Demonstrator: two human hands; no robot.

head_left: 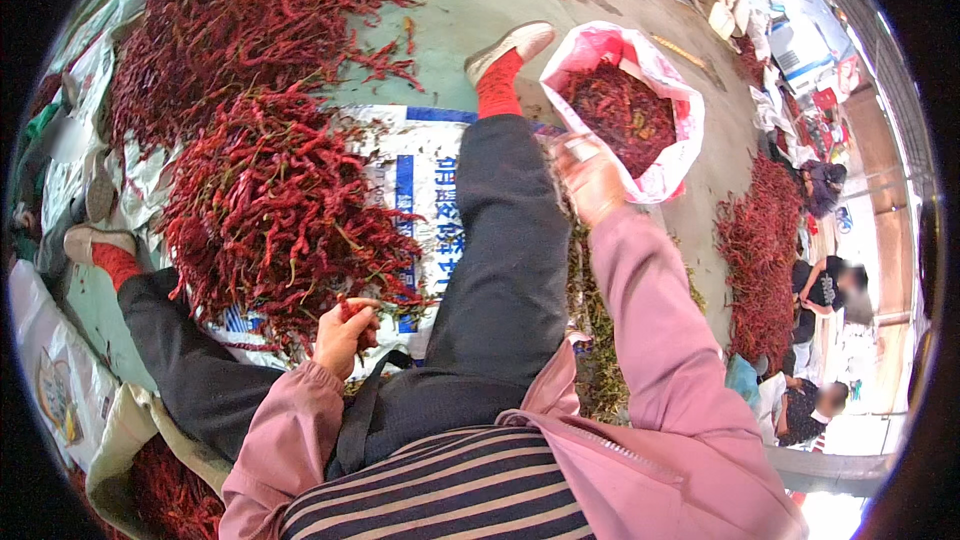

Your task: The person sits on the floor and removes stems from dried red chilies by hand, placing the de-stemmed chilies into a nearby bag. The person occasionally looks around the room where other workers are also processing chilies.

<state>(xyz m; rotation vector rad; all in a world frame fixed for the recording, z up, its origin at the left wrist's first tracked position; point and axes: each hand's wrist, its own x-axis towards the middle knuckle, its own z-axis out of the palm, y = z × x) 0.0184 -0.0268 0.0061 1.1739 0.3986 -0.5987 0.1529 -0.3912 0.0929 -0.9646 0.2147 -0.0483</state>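
Note:
My left hand (pixel 343 334) is closed around a few red dried chili peppers (pixel 364 326), at the near edge of a large heap of red chili peppers (pixel 277 217). That heap lies on a flattened white woven sack (pixel 435 142) between my legs. My right hand (pixel 591 176) reaches to the near left rim of a pink and white woven sack (pixel 694 124), its palm partly turned up and fingers apart. Something pale shows at its fingers; whether it is a finger covering is unclear. Dark red chilies (pixel 626 112) fill part of the sack.
A bigger chili heap (pixel 225 30) spreads beyond, at upper left. Stems and debris (pixel 600 337) lie beside my right leg. An open sack (pixel 120 435) with chilies stands at lower left. Another chili heap (pixel 761 262) and several people are at right; another person (pixel 56 187) is at far left.

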